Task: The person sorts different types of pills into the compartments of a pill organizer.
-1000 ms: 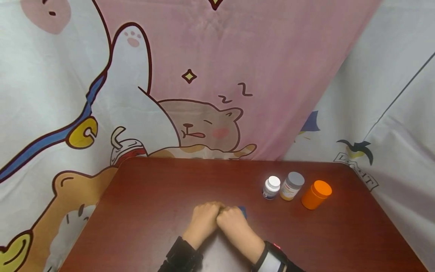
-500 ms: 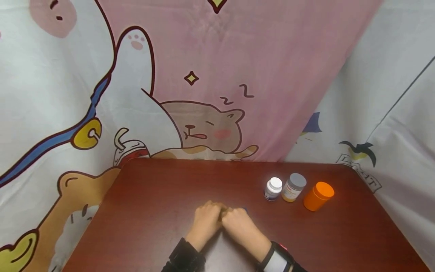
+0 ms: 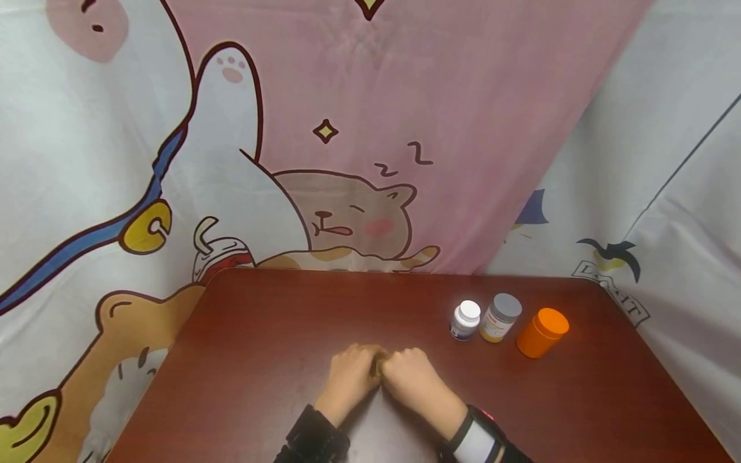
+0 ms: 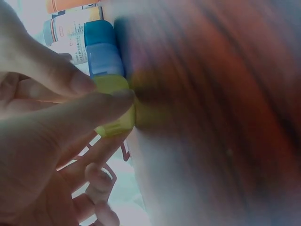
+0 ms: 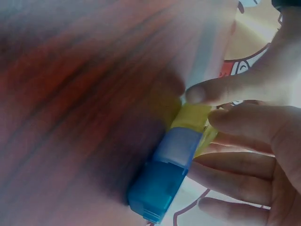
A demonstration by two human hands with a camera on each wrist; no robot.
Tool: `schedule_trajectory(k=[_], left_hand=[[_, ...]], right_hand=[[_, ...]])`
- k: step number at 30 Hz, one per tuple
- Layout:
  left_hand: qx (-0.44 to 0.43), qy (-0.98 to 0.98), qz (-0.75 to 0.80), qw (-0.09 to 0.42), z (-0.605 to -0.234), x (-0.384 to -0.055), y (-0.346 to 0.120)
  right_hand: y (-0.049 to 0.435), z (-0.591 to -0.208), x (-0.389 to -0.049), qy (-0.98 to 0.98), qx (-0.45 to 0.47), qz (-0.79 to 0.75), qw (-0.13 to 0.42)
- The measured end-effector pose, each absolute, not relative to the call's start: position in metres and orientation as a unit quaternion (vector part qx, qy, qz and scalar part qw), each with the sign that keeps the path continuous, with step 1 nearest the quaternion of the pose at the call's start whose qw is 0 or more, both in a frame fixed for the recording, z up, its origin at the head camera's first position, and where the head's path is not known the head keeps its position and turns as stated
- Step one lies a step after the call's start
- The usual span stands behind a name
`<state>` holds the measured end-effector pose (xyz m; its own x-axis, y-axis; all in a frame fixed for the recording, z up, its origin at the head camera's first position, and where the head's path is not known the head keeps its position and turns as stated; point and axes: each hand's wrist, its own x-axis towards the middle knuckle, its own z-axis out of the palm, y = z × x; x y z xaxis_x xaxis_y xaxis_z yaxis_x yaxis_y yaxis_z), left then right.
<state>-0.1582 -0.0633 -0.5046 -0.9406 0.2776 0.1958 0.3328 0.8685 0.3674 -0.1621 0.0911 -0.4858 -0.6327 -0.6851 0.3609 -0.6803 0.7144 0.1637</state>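
Observation:
A pill organizer with coloured translucent sections lies low at the tabletop between both hands. Its teal end (image 5: 157, 190), lavender section (image 5: 178, 146) and yellow section (image 5: 190, 115) show in the right wrist view. My left hand (image 3: 350, 376) grips it at the yellow section, its thumb across the yellow in the left wrist view. My right hand (image 3: 419, 386) pinches it close by, thumb and fingers at the yellow and lavender sections. Beside the yellow section stands a yellow flap (image 5: 205, 140); whether this is a raised lid I cannot tell. In the head view the hands hide most of the organizer.
To the right on the dark red-brown table (image 3: 278, 321) stand a white bottle (image 3: 466, 319), a grey-lidded bottle (image 3: 500, 317) and an orange bottle (image 3: 542, 332), all upright. A cartoon-printed curtain (image 3: 463, 96) hangs behind the table and along its sides.
My right hand has shifted slightly right, and the blue bit once visible beyond it is now hidden. A small gap between the hands has widened. The bottles stay put.

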Motion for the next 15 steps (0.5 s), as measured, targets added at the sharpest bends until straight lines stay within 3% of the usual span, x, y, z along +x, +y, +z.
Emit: schedule_trajectory(k=[4, 11, 15], left_hand=[[-0.152, -0.959, -0.234, 0.049, -0.505, -0.157, -0.066], [-0.14, -0.954, -0.263, 0.021, -0.506, -0.158, -0.067], [-0.138, -0.951, -0.277, 0.008, -0.507, -0.159, -0.066]], right_hand=[[0.095, -0.481, -0.162, -0.915, 0.359, 0.04, 0.178], [0.099, -0.474, -0.174, -0.926, 0.31, 0.054, 0.207], [0.102, -0.472, -0.188, -0.938, 0.289, 0.054, 0.184]])
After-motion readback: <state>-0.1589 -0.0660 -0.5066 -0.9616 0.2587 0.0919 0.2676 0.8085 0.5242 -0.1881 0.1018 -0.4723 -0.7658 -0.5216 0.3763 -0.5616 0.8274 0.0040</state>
